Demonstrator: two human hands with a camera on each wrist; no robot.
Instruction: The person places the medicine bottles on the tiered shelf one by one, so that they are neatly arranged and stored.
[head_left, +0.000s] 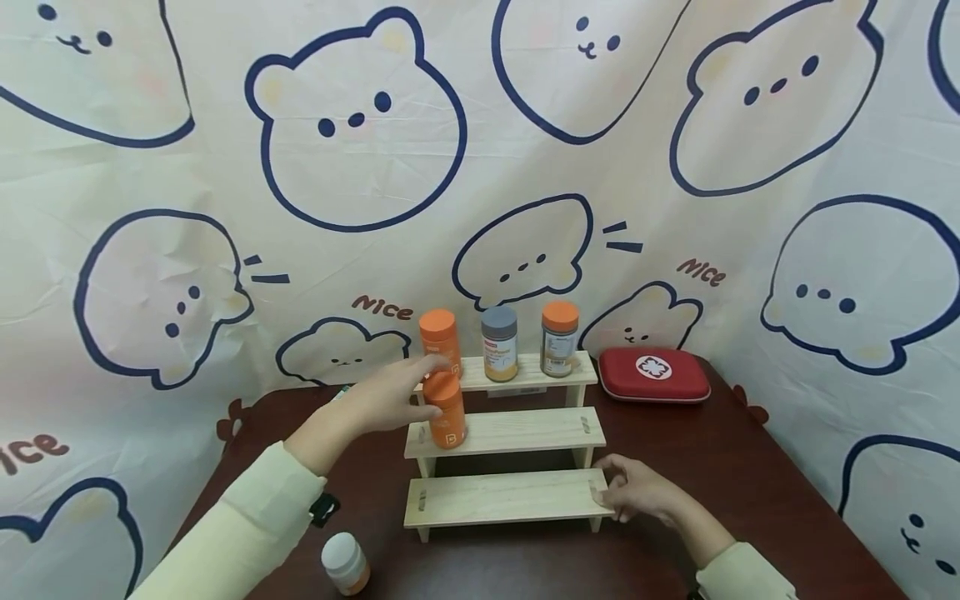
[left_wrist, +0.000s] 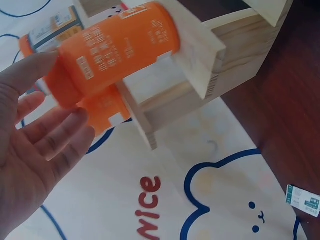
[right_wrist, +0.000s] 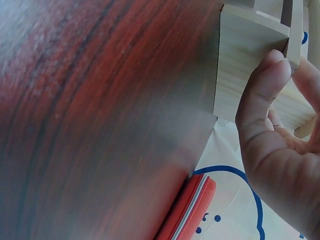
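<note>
A three-step wooden display stand [head_left: 517, 497] stands on the table. On its middle step, at the left end, is an orange bottle [head_left: 447, 423] with an orange cap. My left hand [head_left: 386, 398] is at that cap, thumb on one side and fingers loosely spread on the other, as the left wrist view [left_wrist: 45, 135] shows. My right hand [head_left: 641, 490] pinches the right end of the bottom step between thumb and fingers. Along the top step stand another orange bottle [head_left: 439, 335], a grey-capped bottle [head_left: 500, 346] and a grey bottle with an orange cap [head_left: 559, 340].
A white-capped bottle [head_left: 347, 562] stands on the dark table at front left. Right of the stand, near the back edge, lies a red zip case [head_left: 654, 375]. A small green-and-white box [left_wrist: 303, 201] shows in the left wrist view. Printed cloth hangs behind and at the sides.
</note>
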